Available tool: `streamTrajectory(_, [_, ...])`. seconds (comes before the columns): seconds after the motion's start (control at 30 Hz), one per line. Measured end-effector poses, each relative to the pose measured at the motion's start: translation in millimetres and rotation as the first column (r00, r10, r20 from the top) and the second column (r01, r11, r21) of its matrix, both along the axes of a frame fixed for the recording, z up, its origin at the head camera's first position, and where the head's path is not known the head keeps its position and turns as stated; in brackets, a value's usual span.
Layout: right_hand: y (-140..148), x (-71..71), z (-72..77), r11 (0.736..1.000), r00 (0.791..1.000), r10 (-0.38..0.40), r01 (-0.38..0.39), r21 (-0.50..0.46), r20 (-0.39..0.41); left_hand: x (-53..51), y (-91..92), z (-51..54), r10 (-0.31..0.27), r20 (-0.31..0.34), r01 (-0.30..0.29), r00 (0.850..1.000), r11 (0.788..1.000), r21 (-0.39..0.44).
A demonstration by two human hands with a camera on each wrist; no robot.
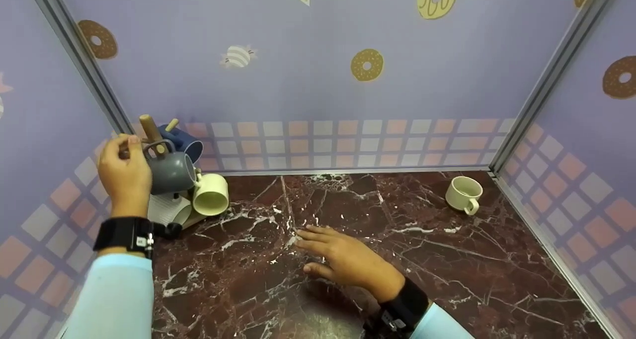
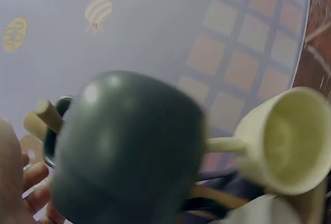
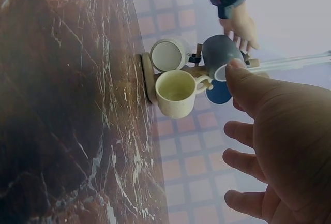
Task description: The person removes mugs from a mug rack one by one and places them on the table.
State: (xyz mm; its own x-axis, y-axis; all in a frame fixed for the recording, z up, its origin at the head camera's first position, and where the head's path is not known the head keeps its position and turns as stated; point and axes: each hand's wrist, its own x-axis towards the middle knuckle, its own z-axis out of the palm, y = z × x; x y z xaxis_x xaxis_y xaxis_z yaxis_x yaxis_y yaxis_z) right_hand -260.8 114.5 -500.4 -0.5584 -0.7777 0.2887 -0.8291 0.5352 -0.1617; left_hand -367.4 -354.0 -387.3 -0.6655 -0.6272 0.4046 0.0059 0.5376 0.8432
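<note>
My left hand [image 1: 124, 172] is just beside a dark grey mug [image 1: 171, 172] that hangs by its handle on a wooden mug rack [image 1: 148, 127]. Its loosely bent fingers [image 2: 37, 193] show past the mug in the left wrist view and do not grip it; whether they touch it is unclear. On the same rack hang a blue mug [image 1: 186, 142], a pale yellow mug [image 1: 211, 195] and a white mug [image 1: 169, 211], low down. Above the middle of the marble-patterned table, my right hand [image 1: 343, 259] holds nothing, its fingers spread and pointing left.
A cream cup [image 1: 463, 195] stands upright at the table's back right, its handle toward the front. Purple walls with donut and tile patterns enclose the dark red marbled table [image 1: 447, 274] at the back and both sides. The rack is near the back left corner.
</note>
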Motion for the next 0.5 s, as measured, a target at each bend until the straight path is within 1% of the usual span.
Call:
streamTrajectory(0.03, [0.2, 0.1, 0.6, 1.0, 1.0, -0.004, 0.004, 0.002, 0.004, 2.9, 1.6, -7.4, 0.011, -0.03, -0.01, 1.0, 1.0, 0.006])
streamTrajectory(0.1, [0.7, -0.1, 1.8, 1.0, 1.0, -0.012, 0.011, 0.007, 0.013, 8.7, 4.3, -20.9, 0.006, -0.071, -0.006, 0.997, 1.0, -0.005])
streamTrajectory(0.13, [1.2, 0.0, 2.4, 1.0, 1.0, -0.017, 0.017, 0.011, 0.017, 11.1, 5.2, -26.9, -0.009, -0.084, 0.008, 0.996, 1.0, -0.016])
streamTrajectory(0.2, [2.0, -0.4, 3.2, 1.0, 0.999, -0.022, 0.022, 0.011, 0.024, 15.1, 4.9, -35.7, -0.069, -0.075, 0.067, 0.995, 0.997, -0.027])
streamTrajectory(0.27, [2.2, -1.0, 3.3, 1.0, 1.0, -0.021, 0.021, 0.01, 0.024, 18.0, 1.8, -42.4, -0.138, -0.037, 0.137, 0.99, 0.99, -0.033])
streamTrajectory(0.33, [2.1, -1.1, 3.1, 1.0, 1.0, -0.016, 0.015, 0.009, 0.022, 20.1, -3.0, -47.4, -0.199, 0.021, 0.199, 0.98, 0.98, -0.014])
streamTrajectory(0.4, [1.9, -1.1, 2.6, 1.0, 1.0, -0.012, 0.012, 0.004, 0.024, 21.5, -7.7, -51.4, -0.252, 0.087, 0.253, 0.964, 0.967, 0.004])
streamTrajectory(0.5, [2.1, -0.6, 2.4, 1.0, 1.0, -0.014, 0.014, 0.002, 0.027, 21.4, -13.3, -54.8, -0.325, 0.162, 0.325, 0.932, 0.945, 0.028])
